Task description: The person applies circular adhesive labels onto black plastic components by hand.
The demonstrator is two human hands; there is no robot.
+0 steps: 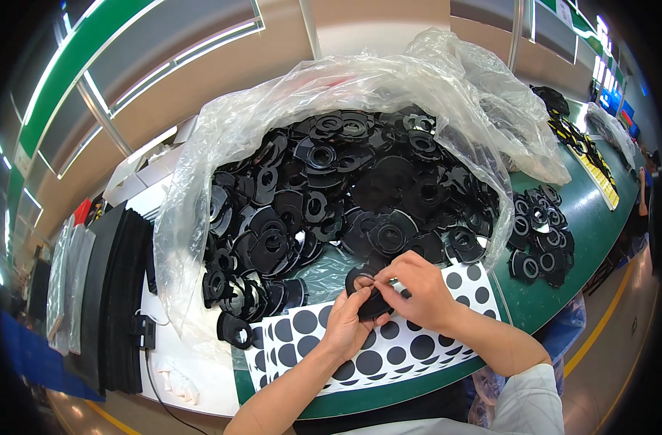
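Note:
My left hand (347,325) grips a black plastic part (360,278) with a round hole, thumb on its face. Over that same part my right hand (416,291) is closed in a pinch, its fingertips at the hole; whatever they hold is too small to make out. Both hands are above white sheets (280,328) carrying rows of black round stickers. Just beyond them, a big heap of similar black ringed parts (320,156) lies in an open clear plastic bag (182,217).
A smaller pile of black parts (540,230) sits on the green table (581,199) at right. Dark foam sheets (106,290) stand at left, near a small black box (144,331) with a cable. Yellow strips (599,177) lie at the far right.

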